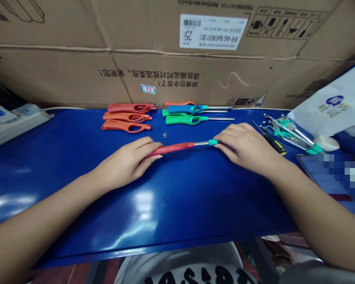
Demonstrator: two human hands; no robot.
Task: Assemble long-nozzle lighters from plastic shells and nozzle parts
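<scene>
My left hand [129, 161] is closed round the back of a red gas lighter casing [177, 148], which lies nearly level just above the blue table. From the casing's right end runs a metal lighter tube [201, 144] with a teal collar [213, 142]. My right hand [241, 146] pinches the tube assembly at the collar; the part beyond it is hidden behind the fingers. Tube and casing meet end to end, but how deep the tube sits I cannot tell. A few small screws [165, 135] lie beyond the casing.
Three red-orange casings [126, 125] lie at the back, beside several lighters with tubes [185, 120]. At right are loose tube assemblies [296, 136], a screwdriver [275, 144], a white bag [325, 103] and a dark tablet-like device [322, 173]. A cardboard box [85, 75] stands behind the table [177, 209].
</scene>
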